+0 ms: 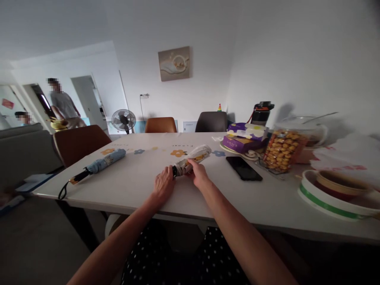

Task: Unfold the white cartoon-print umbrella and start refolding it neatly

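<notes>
A folded white umbrella (202, 152) with a yellow and dark print lies tilted across the table in front of me, its rounded end pointing away to the right. My left hand (164, 183) is closed around its black handle end. Farther up, my right hand (198, 173) grips the cloth, thumb laid along the top; its other fingers are mostly hidden. A second folded umbrella (108, 160), light blue with a black handle and wrist strap, rests on the left part of the table, apart from both hands.
A black phone (244, 168) lies right of my hands. Beyond it stand purple boxes (242, 143), a jar of round snacks (283, 150), a dark bottle (261, 113) and a white-green bowl (326, 202). Chairs (160, 124) line the far side. A person (64, 103) stands at back left.
</notes>
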A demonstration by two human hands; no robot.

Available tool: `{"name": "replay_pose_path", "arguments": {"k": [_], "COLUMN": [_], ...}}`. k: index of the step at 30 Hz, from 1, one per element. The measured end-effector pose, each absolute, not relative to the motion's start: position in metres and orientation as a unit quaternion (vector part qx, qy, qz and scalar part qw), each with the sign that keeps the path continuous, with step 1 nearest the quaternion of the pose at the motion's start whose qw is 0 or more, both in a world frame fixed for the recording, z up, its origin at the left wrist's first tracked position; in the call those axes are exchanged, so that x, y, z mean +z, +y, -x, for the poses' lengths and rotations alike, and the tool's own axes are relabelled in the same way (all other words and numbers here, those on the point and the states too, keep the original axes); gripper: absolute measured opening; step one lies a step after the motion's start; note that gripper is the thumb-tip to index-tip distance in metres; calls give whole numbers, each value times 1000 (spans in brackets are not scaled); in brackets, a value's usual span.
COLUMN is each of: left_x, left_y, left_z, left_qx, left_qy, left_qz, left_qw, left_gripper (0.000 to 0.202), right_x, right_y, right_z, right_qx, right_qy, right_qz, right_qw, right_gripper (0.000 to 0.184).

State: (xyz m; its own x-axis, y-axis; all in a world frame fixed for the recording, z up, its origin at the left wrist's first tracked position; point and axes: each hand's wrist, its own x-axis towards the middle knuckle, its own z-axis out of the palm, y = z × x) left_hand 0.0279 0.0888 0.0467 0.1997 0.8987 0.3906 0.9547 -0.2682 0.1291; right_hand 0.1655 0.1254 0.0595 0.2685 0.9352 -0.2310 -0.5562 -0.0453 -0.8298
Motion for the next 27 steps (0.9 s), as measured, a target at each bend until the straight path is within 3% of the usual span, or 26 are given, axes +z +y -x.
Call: {"name": "replay_pose_path", "arguments": {"k": [5,13,16,22,27], "left_x": [52,63,63,47,40], "left_y": [91,111,109,109,105], "left_z": [-22,-2,-5,-18,-20], "left_qx": [-198,-304,-352,-450,-455], "left_qy": [-608,-522,-494,-468,-492], "left_qz": [769,722,680,614,608], "left_qw": [16,-337,-413,-449,-426], "left_gripper": [21,25,22,24,26], "right_x": [57,62,63,63,58], "right_y": [127,123,123,127,127], "right_z": [-167,-164,-164,-162,-162], "right_qx": [553,569,578,579,543], "right_qy": [-222,-241,-227,-234,-252], "right_qz": [464,438,419,360,405], "right_qw": [655,653,662,694,691], "right_gripper": [11,10,12,8,6]}}
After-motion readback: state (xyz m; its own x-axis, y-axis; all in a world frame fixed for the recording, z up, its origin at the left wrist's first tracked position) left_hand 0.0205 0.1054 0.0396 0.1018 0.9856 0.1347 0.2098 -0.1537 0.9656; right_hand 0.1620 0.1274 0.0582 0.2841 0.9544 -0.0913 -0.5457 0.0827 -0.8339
